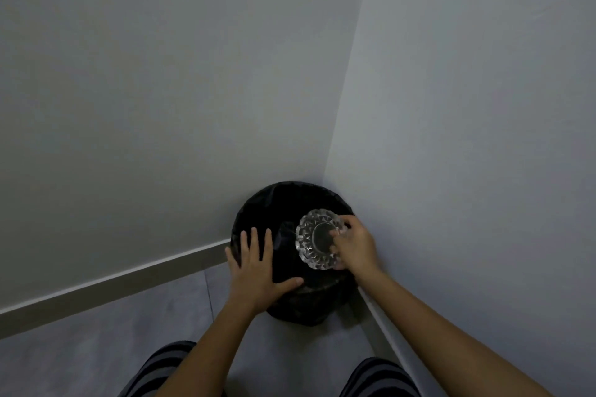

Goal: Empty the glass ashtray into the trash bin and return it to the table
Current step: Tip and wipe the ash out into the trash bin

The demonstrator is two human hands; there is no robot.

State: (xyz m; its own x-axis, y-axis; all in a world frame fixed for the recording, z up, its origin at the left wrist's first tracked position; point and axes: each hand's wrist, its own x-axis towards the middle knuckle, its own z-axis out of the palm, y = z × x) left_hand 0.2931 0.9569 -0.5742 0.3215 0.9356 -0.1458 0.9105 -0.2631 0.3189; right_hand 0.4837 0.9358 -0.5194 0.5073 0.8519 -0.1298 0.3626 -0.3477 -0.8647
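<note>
A round cut-glass ashtray is held tilted on its side over the mouth of a black-lined trash bin that stands in the room corner. My right hand grips the ashtray by its right rim, fingers wrapped over the edge. My left hand lies flat with fingers spread on the bin's left front rim. I cannot tell what is inside the bin; its inside is dark.
Two pale walls meet just behind the bin, with a skirting board along the left wall and another along the right. Grey floor spreads to the left. My knees in striped trousers show at the bottom edge.
</note>
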